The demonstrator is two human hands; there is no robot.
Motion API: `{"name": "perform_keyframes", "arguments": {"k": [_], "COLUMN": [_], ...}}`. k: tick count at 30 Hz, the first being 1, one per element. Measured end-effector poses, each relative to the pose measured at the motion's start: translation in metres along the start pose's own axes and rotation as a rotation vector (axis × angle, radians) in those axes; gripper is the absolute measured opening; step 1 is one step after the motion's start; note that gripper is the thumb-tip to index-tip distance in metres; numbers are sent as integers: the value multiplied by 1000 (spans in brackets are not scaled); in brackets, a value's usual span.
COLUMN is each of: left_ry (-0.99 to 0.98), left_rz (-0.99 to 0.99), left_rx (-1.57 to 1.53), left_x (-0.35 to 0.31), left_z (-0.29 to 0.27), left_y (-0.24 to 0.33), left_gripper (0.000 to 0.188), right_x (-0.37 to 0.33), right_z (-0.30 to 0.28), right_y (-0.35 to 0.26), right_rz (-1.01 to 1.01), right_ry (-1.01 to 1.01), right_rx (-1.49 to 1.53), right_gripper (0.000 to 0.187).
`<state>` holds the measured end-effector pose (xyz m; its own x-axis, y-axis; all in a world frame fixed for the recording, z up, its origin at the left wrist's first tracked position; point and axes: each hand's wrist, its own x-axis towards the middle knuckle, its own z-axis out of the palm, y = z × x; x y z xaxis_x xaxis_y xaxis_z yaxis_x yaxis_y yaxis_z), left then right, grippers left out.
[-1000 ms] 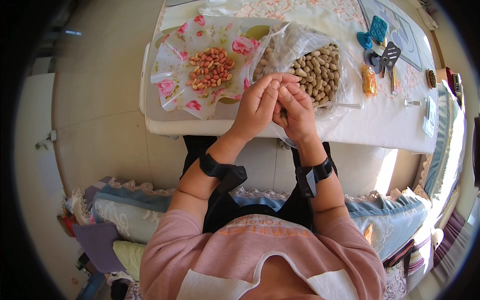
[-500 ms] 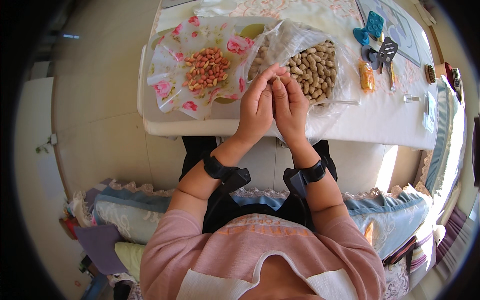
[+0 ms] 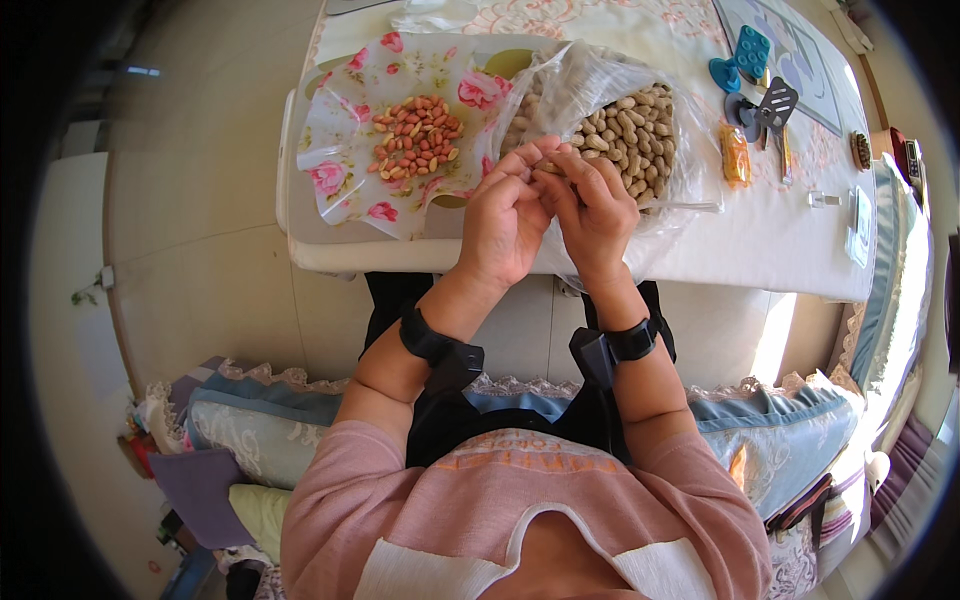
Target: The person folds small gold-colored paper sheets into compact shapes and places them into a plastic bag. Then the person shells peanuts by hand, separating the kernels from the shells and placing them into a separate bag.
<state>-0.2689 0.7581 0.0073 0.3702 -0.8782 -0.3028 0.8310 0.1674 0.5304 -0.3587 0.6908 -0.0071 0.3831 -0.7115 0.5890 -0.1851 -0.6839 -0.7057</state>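
My left hand and my right hand meet at the table's near side, fingertips pinched together. Between them is a peanut, mostly covered by the fingers, so I cannot tell whether its shell is whole. Just beyond my right hand, a clear plastic bag lies open around a heap of unshelled peanuts. To the left of my hands, shelled reddish peanuts form a loose pile on a rose-patterned plastic sheet.
A white patterned cloth covers the table. Toward its right side are a teal stand-like item, a black slotted spatula, an orange packet and a brush. Behind me runs a blue cushioned sofa.
Both hands have come apart slightly at the palms and turned, my right hand shifting a little right. The fingertips stay together. The piles look the same.
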Motion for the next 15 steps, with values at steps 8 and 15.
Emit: {"name": "perform_keyframes", "arguments": {"k": [8,15], "left_ry": [-5,69], "left_rz": [-1,636], "left_rx": [-72,377], "left_x": [1,3], "left_z": [1,-2], "left_y": [11,53], "left_gripper": [46,46], "right_x": [7,28], "right_z": [-11,-41], "right_y": [18,50], "right_rz": [487,898], "right_ry": [20,160], "right_rx": [725,1396], "right_gripper": [17,35]}}
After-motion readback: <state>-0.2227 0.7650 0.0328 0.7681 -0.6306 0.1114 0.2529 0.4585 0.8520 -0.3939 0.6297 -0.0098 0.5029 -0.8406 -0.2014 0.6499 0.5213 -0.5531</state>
